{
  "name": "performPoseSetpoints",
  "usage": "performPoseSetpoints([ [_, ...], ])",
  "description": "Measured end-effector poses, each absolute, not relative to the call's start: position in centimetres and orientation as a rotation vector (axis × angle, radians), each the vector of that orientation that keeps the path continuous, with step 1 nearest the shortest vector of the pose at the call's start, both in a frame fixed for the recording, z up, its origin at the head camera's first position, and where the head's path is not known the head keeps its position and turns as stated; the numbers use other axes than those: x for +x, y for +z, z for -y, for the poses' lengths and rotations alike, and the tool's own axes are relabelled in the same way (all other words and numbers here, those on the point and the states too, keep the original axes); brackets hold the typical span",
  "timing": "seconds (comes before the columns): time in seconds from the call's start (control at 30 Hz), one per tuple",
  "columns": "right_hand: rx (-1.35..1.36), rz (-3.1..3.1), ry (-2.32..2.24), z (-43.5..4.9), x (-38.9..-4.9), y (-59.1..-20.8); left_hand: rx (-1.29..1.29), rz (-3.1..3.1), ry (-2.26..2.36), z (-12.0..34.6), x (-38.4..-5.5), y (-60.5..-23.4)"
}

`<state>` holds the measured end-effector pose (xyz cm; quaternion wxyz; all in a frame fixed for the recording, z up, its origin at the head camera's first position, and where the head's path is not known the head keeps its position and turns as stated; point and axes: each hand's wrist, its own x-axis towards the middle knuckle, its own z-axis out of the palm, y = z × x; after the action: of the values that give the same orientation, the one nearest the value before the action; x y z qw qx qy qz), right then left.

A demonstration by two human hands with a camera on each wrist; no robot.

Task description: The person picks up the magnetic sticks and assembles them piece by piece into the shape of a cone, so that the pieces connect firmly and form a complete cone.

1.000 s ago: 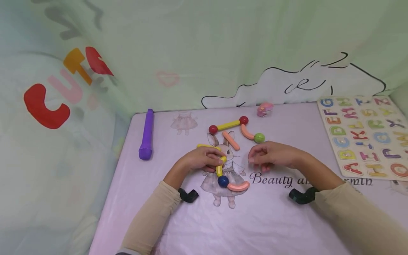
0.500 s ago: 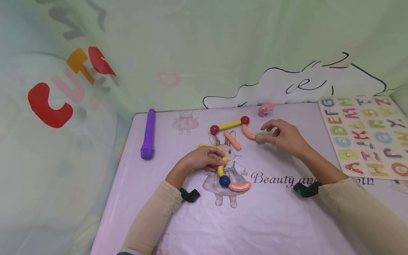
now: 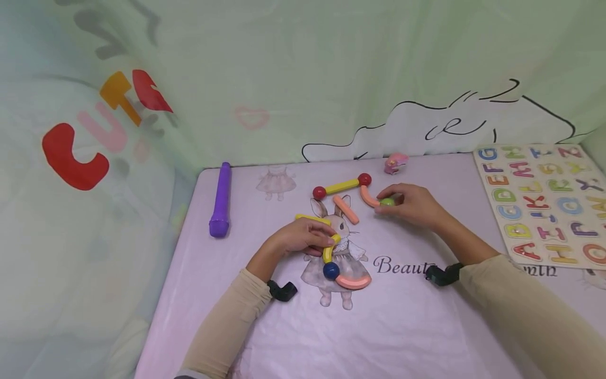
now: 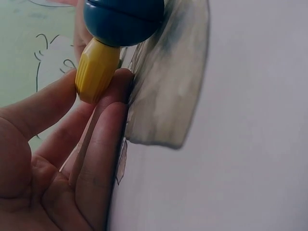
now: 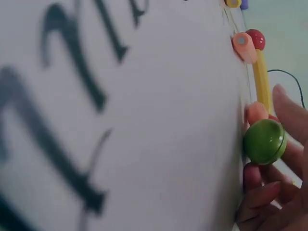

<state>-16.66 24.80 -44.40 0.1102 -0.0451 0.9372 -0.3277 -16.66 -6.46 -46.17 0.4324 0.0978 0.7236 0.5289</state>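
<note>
My left hand point(image 3: 305, 236) pinches a curved yellow toy stick point(image 3: 327, 253) between thumb and fingers. A blue ball point(image 3: 331, 270) joins that stick's near end to a curved salmon stick point(image 3: 354, 282). The left wrist view shows the yellow stick point(image 4: 97, 70) at the fingertips, under the blue ball point(image 4: 125, 19). My right hand point(image 3: 412, 205) has its thumb and fingers curled round a green ball point(image 3: 387, 202), seen large in the right wrist view. That green ball point(image 5: 264, 142) meets another curved salmon stick point(image 3: 367, 197), which leads to a red ball point(image 3: 364, 179).
A straight yellow stick point(image 3: 342, 186) links that red ball to a second red ball point(image 3: 319, 193). A loose salmon stick point(image 3: 346, 209) and another yellow stick point(image 3: 307, 217) lie nearby. A purple toy microphone point(image 3: 220, 202), a small pink toy point(image 3: 395, 162) and an alphabet board point(image 3: 544, 202) lie farther out.
My right hand has moved from beside the rabbit print up to the green ball and curled round it. My left hand keeps its place; the salmon stick on the blue ball has turned slightly.
</note>
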Motion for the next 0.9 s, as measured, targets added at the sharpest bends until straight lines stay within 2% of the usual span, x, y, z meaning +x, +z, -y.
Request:
performPoseSetpoints([
  [0.9, -0.001, -2.639, -0.949, -24.8, -17.9, -44.9, 0.261, -1.803, 1.315, 6.1, -16.9, -46.6],
])
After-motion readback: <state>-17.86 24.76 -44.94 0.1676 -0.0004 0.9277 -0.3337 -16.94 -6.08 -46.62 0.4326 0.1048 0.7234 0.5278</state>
